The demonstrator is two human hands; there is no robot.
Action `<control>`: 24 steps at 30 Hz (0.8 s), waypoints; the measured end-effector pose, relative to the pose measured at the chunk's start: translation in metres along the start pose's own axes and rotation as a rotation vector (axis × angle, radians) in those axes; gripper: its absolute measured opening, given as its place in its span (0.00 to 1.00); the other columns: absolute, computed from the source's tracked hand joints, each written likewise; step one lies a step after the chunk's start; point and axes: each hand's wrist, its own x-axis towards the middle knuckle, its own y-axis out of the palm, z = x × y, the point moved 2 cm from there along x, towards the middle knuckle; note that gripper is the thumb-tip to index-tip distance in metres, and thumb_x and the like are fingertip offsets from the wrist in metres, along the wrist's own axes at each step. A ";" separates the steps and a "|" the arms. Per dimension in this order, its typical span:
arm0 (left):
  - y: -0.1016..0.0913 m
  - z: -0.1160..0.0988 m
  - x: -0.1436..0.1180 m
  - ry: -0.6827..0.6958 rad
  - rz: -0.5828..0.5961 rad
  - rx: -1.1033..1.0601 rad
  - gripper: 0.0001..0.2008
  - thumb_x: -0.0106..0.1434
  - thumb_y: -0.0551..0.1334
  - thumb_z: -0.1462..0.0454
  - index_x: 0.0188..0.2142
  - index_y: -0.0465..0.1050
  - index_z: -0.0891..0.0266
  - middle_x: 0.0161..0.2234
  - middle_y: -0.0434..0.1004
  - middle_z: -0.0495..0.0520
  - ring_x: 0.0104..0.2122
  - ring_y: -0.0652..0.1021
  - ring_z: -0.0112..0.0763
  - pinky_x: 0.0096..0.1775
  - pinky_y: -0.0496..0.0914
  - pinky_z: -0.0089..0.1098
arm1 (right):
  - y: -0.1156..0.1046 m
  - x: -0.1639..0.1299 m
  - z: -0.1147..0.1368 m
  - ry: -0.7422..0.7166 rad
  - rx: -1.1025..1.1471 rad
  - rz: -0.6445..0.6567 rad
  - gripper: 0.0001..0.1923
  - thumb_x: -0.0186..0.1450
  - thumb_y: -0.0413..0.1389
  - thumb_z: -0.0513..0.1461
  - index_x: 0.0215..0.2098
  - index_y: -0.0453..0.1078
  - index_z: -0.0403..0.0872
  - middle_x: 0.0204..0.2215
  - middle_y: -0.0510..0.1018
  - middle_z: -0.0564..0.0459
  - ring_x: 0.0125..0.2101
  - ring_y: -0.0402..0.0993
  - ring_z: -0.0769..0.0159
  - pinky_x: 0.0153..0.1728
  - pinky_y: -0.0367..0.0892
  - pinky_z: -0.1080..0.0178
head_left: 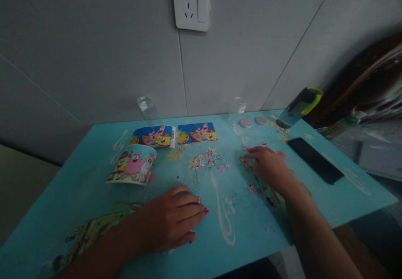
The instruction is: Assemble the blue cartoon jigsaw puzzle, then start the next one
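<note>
My left hand (176, 218) lies palm down on the near part of the table, fingers stretched and slightly apart. A small red puzzle piece (205, 211) shows at its fingertips, and other bits peep out around the fingers. Further right, my right hand (266, 162) reaches over the table with its index finger extended beside small yellow and pink puzzle pieces (246, 162). Its other fingers are partly hidden, and nothing is visibly held. More pieces (254, 188) lie under and beside the right wrist. Between the hands, towards the back, sits a loose pile of colourful puzzle pieces (209, 160).
Cartoon picture cards (197, 133) and a curled cartoon sheet (135, 165) lie on the blue table (207, 245). Clear containers (147, 107) stand near the wall, with silvery lids (245, 123) further right. A bottle (295, 109) and black phone (315, 160) are at the right.
</note>
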 end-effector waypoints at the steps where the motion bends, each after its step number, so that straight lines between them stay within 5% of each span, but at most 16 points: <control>1: 0.000 0.000 0.000 -0.001 -0.002 0.001 0.18 0.73 0.58 0.58 0.57 0.71 0.64 0.50 0.81 0.58 0.50 0.77 0.41 0.59 0.65 0.46 | 0.001 0.000 0.001 -0.016 -0.002 0.013 0.29 0.61 0.47 0.26 0.48 0.83 0.52 0.54 0.80 0.47 0.52 0.78 0.53 0.55 0.71 0.51; 14: -0.002 0.000 0.001 -0.001 -0.004 -0.019 0.18 0.73 0.59 0.58 0.57 0.71 0.64 0.50 0.81 0.56 0.50 0.77 0.39 0.59 0.65 0.44 | 0.012 -0.002 0.010 -0.189 0.026 0.054 0.36 0.61 0.48 0.24 0.60 0.74 0.58 0.63 0.71 0.46 0.62 0.68 0.53 0.62 0.61 0.44; 19: 0.000 0.001 0.000 -0.004 -0.017 -0.018 0.18 0.73 0.59 0.58 0.58 0.71 0.63 0.50 0.81 0.57 0.50 0.78 0.40 0.60 0.65 0.44 | 0.001 0.000 -0.005 -0.018 -0.024 -0.058 0.28 0.59 0.49 0.25 0.45 0.83 0.52 0.56 0.78 0.50 0.55 0.73 0.52 0.58 0.65 0.47; 24: -0.002 0.000 0.001 0.009 -0.038 -0.007 0.18 0.73 0.59 0.57 0.57 0.71 0.64 0.50 0.81 0.57 0.49 0.78 0.39 0.59 0.65 0.44 | -0.004 -0.003 -0.005 0.021 -0.039 -0.009 0.27 0.57 0.49 0.26 0.40 0.84 0.54 0.54 0.80 0.51 0.53 0.75 0.52 0.54 0.67 0.49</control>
